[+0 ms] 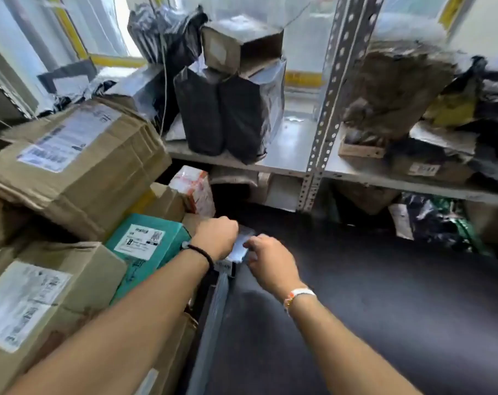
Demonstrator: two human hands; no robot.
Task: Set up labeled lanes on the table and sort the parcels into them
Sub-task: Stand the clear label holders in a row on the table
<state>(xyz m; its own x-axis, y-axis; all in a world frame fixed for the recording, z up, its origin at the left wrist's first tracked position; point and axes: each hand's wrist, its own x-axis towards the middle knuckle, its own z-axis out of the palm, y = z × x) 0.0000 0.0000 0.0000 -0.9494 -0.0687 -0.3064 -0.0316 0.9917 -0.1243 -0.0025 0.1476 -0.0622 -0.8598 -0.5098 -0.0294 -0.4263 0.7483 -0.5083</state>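
A: What carries it all?

B: The dark table [356,309]. The parcels are stacked just off its left edge. The big carton [79,172] is on top, a lower carton [71,280] sits under it, and a teal box [131,269] is wedged beside them, nearest the hands.

A: How will those handle?

B: My guess is that the cartons are stiff and fairly heavy. The big one is creased, so I'd take it with two hands under the bottom edges. The teal box looks light enough to grip by its sides.

A: And the lane marking?

B: A grey strip [213,309] runs along the table's left edge towards the camera. At its far end is a pale slip [240,246], right on that edge. It looks thin, limp and very light, likely to curl or tear. Hold it at the corners and press it flat.

A: Where is it relative to the hands?

B: Between them, touching both. The left hand [215,238] is curled in a fist over the slip's upper left part. Its fingertips are hidden, but it seems to grip the slip. The right hand [270,262] has bent fingers and pinches the slip's right edge.
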